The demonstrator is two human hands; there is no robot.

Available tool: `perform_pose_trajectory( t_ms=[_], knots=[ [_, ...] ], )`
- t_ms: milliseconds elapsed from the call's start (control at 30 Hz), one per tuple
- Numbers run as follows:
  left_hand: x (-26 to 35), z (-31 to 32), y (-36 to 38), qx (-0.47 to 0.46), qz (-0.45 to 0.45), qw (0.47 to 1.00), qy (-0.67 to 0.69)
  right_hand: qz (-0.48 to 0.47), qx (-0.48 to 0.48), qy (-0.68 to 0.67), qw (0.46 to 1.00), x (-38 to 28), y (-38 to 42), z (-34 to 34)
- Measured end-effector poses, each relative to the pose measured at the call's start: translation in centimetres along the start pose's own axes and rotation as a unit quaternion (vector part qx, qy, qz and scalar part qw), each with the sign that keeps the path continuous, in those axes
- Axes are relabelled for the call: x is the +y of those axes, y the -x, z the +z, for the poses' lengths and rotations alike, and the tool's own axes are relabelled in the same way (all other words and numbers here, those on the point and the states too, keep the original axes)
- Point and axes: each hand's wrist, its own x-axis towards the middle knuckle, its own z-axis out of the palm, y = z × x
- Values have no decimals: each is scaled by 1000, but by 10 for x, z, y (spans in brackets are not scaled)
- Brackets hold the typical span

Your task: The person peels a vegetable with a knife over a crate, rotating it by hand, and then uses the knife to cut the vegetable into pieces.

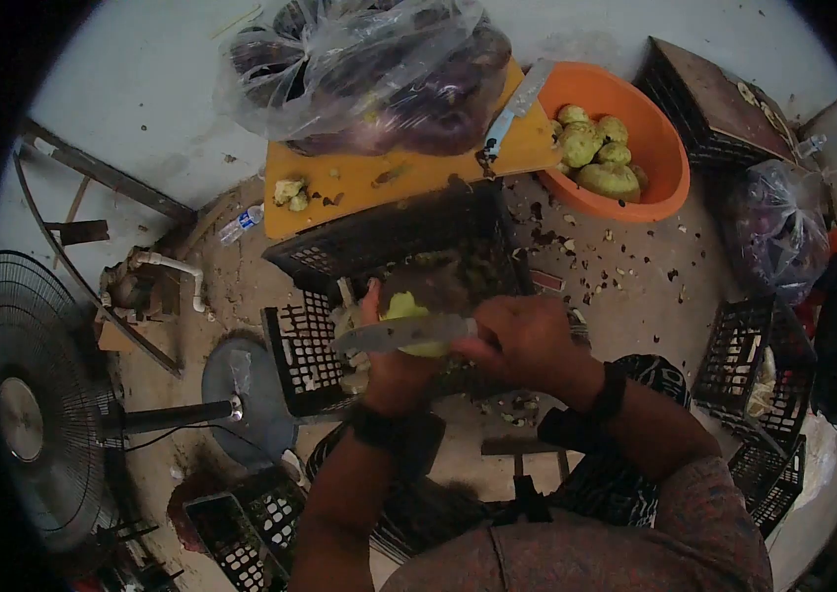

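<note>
My right hand (529,342) is closed around the handle of a broad-bladed knife (389,334). The blade points left and lies across a pale green, partly peeled vegetable (402,307). My left hand (394,380) grips this vegetable from below and the left side. Blade and hand hide part of it, so its exact kind does not show. Both hands are above a black plastic crate (302,345) with a dim heap of scraps inside. Behind the crate, an orange basin (672,168) holds several yellow-green peeled pieces (582,148).
A yellow board (290,212) bears a clear bag of dark purple produce (408,89) and a second knife (522,99). At left stands a fan (29,419). More black crates (754,355) and a filled bag (781,227) are at right. Peel scraps litter the floor.
</note>
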Motion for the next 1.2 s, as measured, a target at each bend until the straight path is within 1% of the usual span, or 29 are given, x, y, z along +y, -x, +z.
perform_pose_trajectory(
  t_ms=[167,200,233,267,300,333,367,400,433,467,500,533,600,667,733,767,833,867,900,933,967,1033,1067,1100,1133,1167,1200],
  knots=[
    [9,4,4,15,15,1000,-15,-4,8,-12,1000,-1,-1,1],
    [28,17,9,-34,-40,989,142,-4,8,-12,1000,-1,-1,1],
    [38,25,11,-82,-93,948,294,-8,8,-7,1000,-1,-1,2],
    [29,18,9,-81,-93,948,294,-11,9,-2,1000,-1,0,2],
    [20,15,5,-37,-46,987,149,-11,8,-3,1000,-1,0,2],
    [13,11,4,9,3,1000,0,-8,2,-2,1000,-2,-1,0],
    [11,5,4,9,3,1000,0,-4,-4,-1,1000,-3,-2,0],
    [27,17,8,-27,-52,985,159,-4,-4,-1,1000,-3,-2,0],
    [35,23,9,-63,-106,941,314,-3,-3,-2,1000,-3,-2,-1],
    [30,21,9,-63,-107,941,314,-2,-3,-3,1000,-2,-2,-1],
    [21,19,7,-51,-40,983,169,-2,-3,-3,1000,-2,-2,-1],
    [15,16,7,-37,27,999,19,-12,8,-1,1000,-1,-2,0],
    [10,11,6,-34,33,999,8,-23,19,2,1000,2,-3,2],
    [9,10,8,-31,38,999,-3,-71,74,38,994,6,-4,3],
    [9,11,9,-13,69,997,-32,-62,72,39,995,6,-4,1],
    [9,10,9,-12,68,997,-32,-53,70,41,995,5,-4,0],
    [13,11,5,-28,27,999,-27,-55,74,43,995,5,-3,-1],
    [17,12,7,-28,27,999,-27,-57,79,47,994,6,-3,-2],
    [31,22,10,-62,-32,987,142,-57,79,47,994,7,-3,-3],
    [40,28,13,-94,-90,943,305,-51,69,54,995,8,-3,-4],
    [42,29,13,-95,-90,943,305,-45,58,62,995,10,-4,-5],
    [42,31,14,-75,-80,963,248,-49,54,68,995,12,-4,-9],
    [36,26,13,-74,-80,963,248,-54,51,74,994,12,-4,-9],
    [30,23,10,-18,-46,986,159,-54,51,73,995,13,-3,-7],
    [26,21,8,38,-12,997,70,-56,55,82,994,15,-2,-2],
    [25,17,8,38,-12,997,70,-57,59,92,992,15,-1,0],
    [34,22,10,-31,-35,990,133,-58,59,92,992,13,-1,-1]
  ],
)
